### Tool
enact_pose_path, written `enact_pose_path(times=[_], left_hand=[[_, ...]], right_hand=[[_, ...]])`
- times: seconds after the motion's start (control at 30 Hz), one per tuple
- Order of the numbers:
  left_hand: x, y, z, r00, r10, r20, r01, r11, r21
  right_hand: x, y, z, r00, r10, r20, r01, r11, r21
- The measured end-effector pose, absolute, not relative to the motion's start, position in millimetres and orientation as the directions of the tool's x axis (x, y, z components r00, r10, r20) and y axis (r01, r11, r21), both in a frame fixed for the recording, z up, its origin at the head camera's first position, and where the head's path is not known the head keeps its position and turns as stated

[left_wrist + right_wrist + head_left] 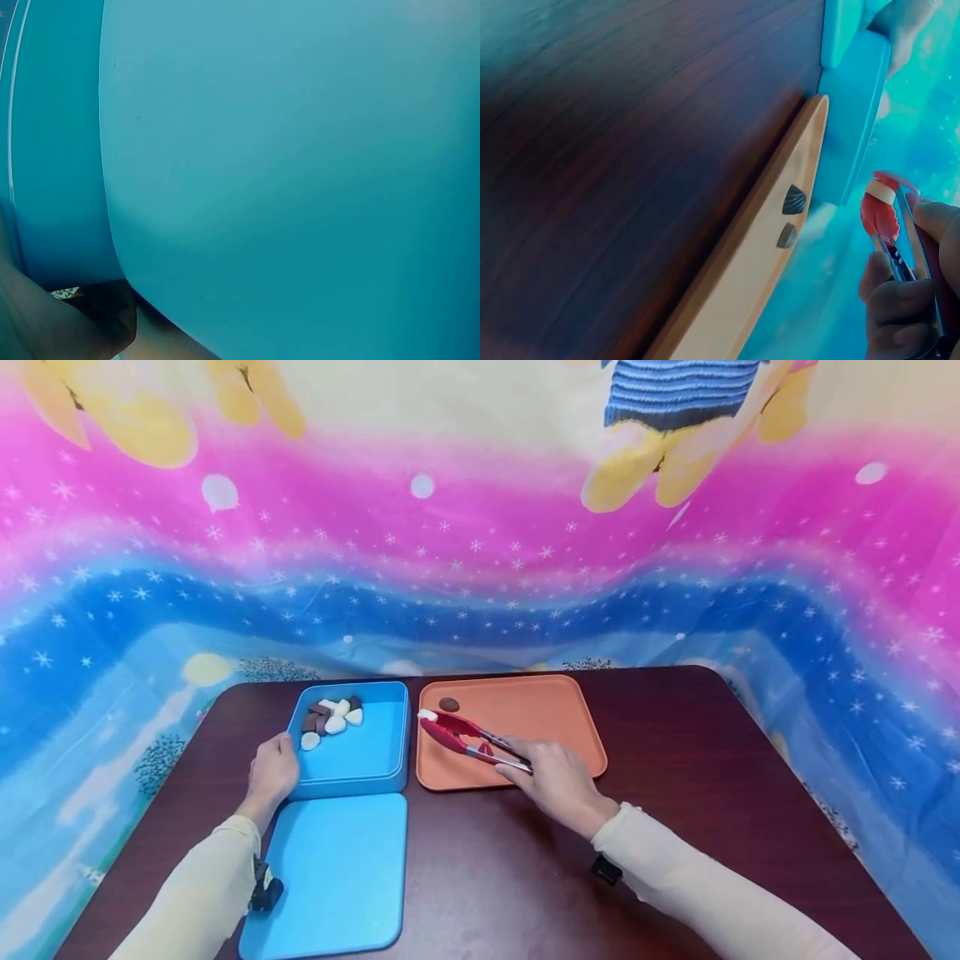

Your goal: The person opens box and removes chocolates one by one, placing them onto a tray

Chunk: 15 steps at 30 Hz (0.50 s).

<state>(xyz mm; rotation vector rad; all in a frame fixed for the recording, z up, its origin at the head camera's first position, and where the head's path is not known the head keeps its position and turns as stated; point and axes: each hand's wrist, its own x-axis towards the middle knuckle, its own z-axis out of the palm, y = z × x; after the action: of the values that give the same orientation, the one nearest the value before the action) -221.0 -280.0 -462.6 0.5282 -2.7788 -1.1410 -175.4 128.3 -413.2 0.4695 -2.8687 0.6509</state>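
Observation:
My right hand [558, 781] grips red-tipped tongs [442, 733] over the left part of the orange tray [532, 702]. A small white chocolate [881, 191] is pinched between the tongs' red tips. On the tray lies a brown chocolate [449, 703]; the right wrist view shows a second, ribbed dark chocolate [794, 200] beside it. My left hand [273, 768] holds the left wall of the open blue box [386, 735], thumb at the rim. Inside the box, white and brown chocolates [335, 724] are grouped toward the back left.
The blue lid [337, 868] lies flat in front of the box, and the box stands close beside the tray. Dark wooden table [675, 760] extends to the right. A printed cloth [480, 543] hangs around the back and sides.

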Motion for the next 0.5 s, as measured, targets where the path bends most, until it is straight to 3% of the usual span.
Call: enact_pose_path(times=[0.23, 0.5], left_hand=[[-222, -280, -462, -0.938, -0.344, -0.051, -0.282, 0.667, 0.690], [-222, -280, -462, -0.936, -0.349, -0.054, -0.287, 0.661, 0.693]], right_hand=[[-183, 149, -416, -0.953, -0.230, 0.195, -0.294, 0.850, -0.437], [-199, 172, -422, -0.983, -0.168, 0.073, -0.182, 0.855, -0.486]])
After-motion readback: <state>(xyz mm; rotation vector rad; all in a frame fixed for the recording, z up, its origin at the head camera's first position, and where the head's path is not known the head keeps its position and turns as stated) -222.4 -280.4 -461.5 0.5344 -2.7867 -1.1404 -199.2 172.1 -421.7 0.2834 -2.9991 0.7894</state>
